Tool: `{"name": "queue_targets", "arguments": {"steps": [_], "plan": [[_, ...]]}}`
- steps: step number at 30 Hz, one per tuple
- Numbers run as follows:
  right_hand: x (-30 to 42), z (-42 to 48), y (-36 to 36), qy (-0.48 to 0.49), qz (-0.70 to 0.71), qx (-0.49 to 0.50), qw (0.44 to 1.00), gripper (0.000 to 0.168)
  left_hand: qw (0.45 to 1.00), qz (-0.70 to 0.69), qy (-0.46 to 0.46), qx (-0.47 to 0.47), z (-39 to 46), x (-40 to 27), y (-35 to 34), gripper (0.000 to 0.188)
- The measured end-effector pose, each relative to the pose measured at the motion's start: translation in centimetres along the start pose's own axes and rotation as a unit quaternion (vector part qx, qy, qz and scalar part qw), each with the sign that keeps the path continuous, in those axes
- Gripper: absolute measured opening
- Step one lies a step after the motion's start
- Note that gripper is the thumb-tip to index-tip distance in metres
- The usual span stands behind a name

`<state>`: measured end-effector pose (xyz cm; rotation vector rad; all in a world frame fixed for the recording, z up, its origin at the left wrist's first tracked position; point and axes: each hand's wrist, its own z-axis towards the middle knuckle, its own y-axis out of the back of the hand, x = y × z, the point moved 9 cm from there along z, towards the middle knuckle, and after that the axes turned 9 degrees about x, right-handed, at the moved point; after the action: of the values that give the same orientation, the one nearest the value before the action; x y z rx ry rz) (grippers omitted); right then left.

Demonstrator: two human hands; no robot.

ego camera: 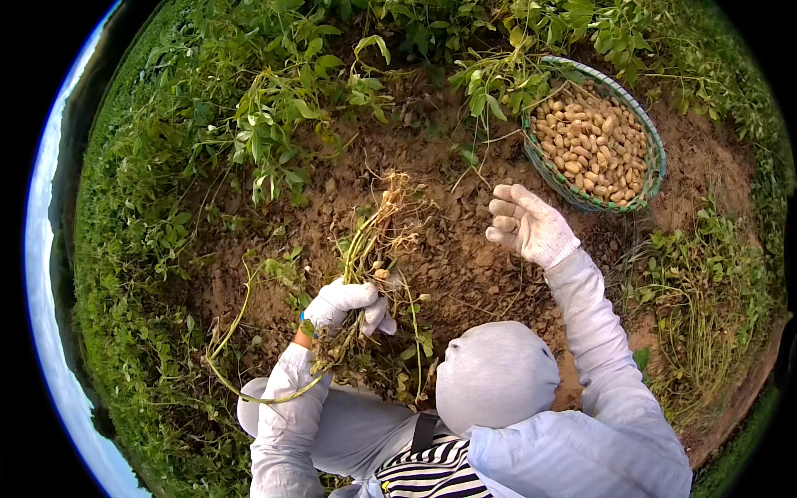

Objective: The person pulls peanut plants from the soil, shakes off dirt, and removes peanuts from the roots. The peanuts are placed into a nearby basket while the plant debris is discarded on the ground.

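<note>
My left hand (345, 306), in a white knit glove, grips the stems of an uprooted peanut plant (357, 255). The plant's pale roots (393, 193) point away from me, and a few peanut pods (381, 272) hang among them close to my fingers. Its leafy part droops below the hand, and one long stem (227, 376) loops over my left sleeve. My right hand (532, 224), gloved too, is held palm up with the fingers apart and slightly bent; I see nothing in it. Beyond it stands a woven basket (655, 146) with a green and white rim, holding many unshelled peanuts (591, 140).
Brown soil with dry leaf litter (473, 249) lies before me. Green peanut plants (274, 106) grow along the far side and the left. Pulled stems and leaves (703, 311) lie at the right. My grey-clad knee (498, 373) rises between my arms.
</note>
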<state>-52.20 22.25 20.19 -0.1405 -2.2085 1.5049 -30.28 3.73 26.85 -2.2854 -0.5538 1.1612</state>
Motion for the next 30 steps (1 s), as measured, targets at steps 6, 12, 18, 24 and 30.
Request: {"name": "queue_targets", "arguments": {"steps": [6, 12, 18, 24, 30], "plan": [[-8.5, 1.3, -5.3, -0.128, -0.237, 0.101, 0.958, 0.054, 0.995, -0.065, -0.071, 0.034, -0.3, -0.8, 0.2, 0.046], [-11.3, 2.7, -9.4, -0.169, -0.507, 0.188, 0.824, 0.079, 0.983, 0.112, 0.042, -0.141, 2.2, 0.1, 0.7, 0.02], [-12.3, 2.6, -6.9, -0.153, -0.544, 0.121, 0.816, 0.078, 0.751, 0.603, 0.007, -0.269, 4.4, -0.7, -1.7, 0.043], [-8.8, 2.0, -3.6, -0.002, -0.032, 0.033, 0.999, 0.029, 0.664, 0.721, -0.059, -0.191, 5.0, -3.0, -7.8, 0.079], [1.6, -5.5, 1.9, 0.211, 0.123, 0.032, 0.969, 0.023, 0.755, 0.643, -0.008, -0.124, 2.6, -7.3, -2.1, 0.049]]}}
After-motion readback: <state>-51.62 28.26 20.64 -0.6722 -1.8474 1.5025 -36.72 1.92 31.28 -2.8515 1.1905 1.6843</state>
